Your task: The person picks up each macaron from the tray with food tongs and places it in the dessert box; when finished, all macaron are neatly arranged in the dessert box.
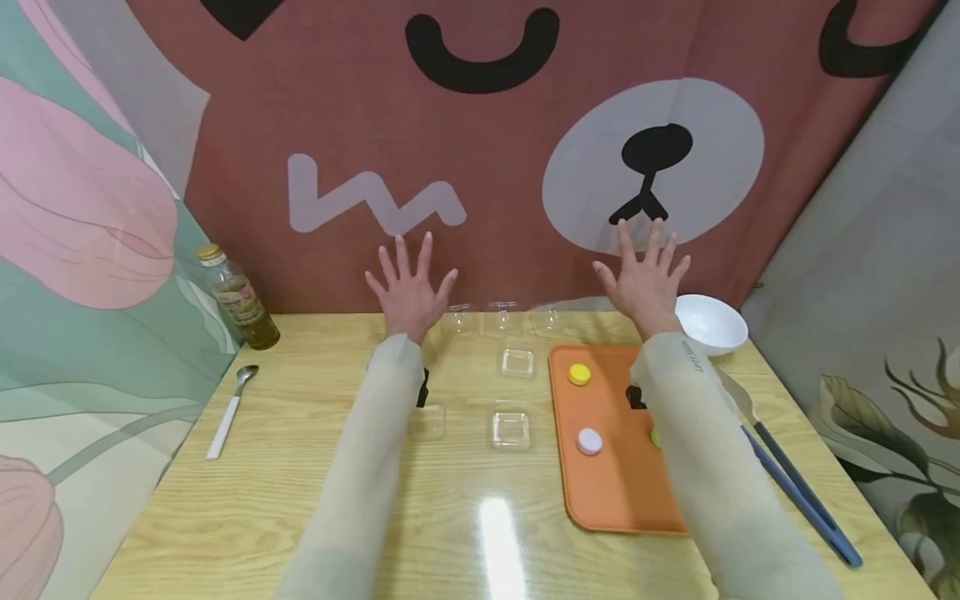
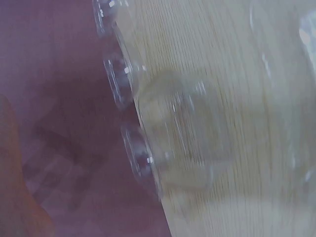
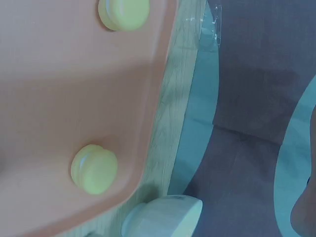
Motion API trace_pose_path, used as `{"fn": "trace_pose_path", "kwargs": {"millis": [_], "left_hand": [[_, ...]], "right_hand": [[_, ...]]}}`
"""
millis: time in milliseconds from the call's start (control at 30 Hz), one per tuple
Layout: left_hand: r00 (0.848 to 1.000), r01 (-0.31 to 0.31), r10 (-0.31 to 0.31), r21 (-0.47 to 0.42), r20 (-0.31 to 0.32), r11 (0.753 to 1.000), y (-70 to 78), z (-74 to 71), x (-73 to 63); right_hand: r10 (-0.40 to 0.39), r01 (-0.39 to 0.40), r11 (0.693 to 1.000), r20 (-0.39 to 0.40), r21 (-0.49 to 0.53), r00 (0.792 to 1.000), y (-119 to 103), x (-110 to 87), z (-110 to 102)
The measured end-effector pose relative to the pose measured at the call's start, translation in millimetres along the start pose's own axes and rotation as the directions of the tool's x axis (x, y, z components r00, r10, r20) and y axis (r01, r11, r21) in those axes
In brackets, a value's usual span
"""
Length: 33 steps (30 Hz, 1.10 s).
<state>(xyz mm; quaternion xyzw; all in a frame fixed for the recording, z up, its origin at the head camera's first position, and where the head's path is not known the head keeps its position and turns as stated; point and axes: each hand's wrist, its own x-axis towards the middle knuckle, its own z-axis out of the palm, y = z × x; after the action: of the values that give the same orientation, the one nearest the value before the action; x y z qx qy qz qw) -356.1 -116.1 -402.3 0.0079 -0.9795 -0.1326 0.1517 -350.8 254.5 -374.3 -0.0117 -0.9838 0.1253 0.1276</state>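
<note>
My left hand is held up before the brown cloth at the table's back edge, its fingers spread and holding nothing. To the right, my right hand is raised the same way, fingers apart, near the far end of an orange tray. On that tray lie a yellow macaron, a pale lilac macaron and a green one partly hidden by my right sleeve. The right wrist view shows two yellowish macarons on the tray. Small clear plastic boxes stand between my arms, several along the back edge.
A white bowl sits at the back right corner. Tongs with blue-grey handles lie along the right side. At left are a glass bottle with a gold cap and a white-handled spoon. Patterned cloths hang behind and beside the table.
</note>
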Motion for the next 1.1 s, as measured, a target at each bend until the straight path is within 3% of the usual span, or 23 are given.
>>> {"fn": "trace_pose_path", "kwargs": {"millis": [167, 367, 500, 633, 800, 967, 1100], "left_hand": [[0.999, 0.005, 0.001, -0.118, 0.050, 0.993, 7.6, 5.1, -3.0], [0.993, -0.078, 0.090, -0.155, 0.072, 0.985, 14.3, 6.7, -7.7], [0.980, -0.144, 0.165, -0.168, 0.113, 0.975, 19.4, 5.4, -12.8], [0.953, -0.210, 0.243, -0.185, 0.181, 0.960, 25.6, 4.6, -19.2], [0.906, -0.291, 0.337, -0.198, 0.257, 0.936, 31.2, 7.9, -25.2], [0.862, -0.285, 0.377, -0.291, 0.339, 0.913, 32.7, 13.2, -31.9], [0.844, -0.288, 0.397, -0.319, 0.360, 0.903, 33.7, 18.9, -36.4]], "right_hand": [[0.013, -0.011, 0.995, -0.017, 0.103, 1.000, 4, -2.4, -1], [-0.011, 0.020, 0.986, -0.054, 0.168, 0.998, 11, -8.3, -3], [-0.027, 0.036, 0.981, -0.053, 0.189, 0.998, 18, -14.7, -7], [-0.028, 0.035, 0.974, -0.036, 0.224, 0.999, 29, -26.8, -12], [-0.019, 0.019, 0.961, -0.003, 0.275, 1.000, 49, -46.6, -17], [-0.027, 0.018, 0.966, 0.032, 0.260, 0.999, 69, -67.0, -23], [-0.040, 0.033, 0.968, 0.024, 0.250, 0.999, 87, -85.2, -26]]}}
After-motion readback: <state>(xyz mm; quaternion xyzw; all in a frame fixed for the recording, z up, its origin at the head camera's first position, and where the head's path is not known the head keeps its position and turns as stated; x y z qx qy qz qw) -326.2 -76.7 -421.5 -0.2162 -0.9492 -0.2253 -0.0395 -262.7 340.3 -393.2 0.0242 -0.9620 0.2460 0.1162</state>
